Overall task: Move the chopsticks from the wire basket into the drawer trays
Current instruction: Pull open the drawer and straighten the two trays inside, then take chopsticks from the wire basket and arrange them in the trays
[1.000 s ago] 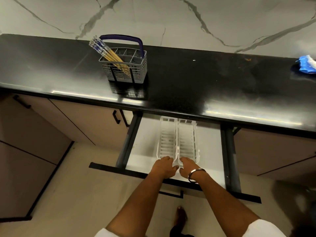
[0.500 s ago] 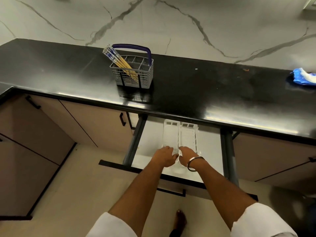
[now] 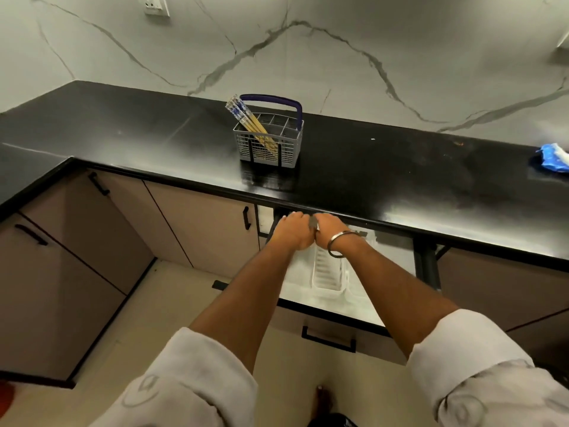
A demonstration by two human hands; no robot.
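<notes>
Reaching side by side over white trays [image 3: 328, 274] in open drawer [image 3: 363, 309]: left hand [image 3: 292, 231], right hand [image 3: 331, 231], grip unclear; chopsticks [image 3: 251, 123] standing in wire basket [image 3: 268, 143] on surface [image 3: 385, 167].

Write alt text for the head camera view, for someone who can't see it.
Two hands, left hand and right hand, reach side by side over white trays in an open drawer. Above, chopsticks lean in a wire basket on a black counter.

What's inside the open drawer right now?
White slotted trays on the drawer floor, no chopsticks visible in them. Both hands and the countertop hide the back part.
</notes>
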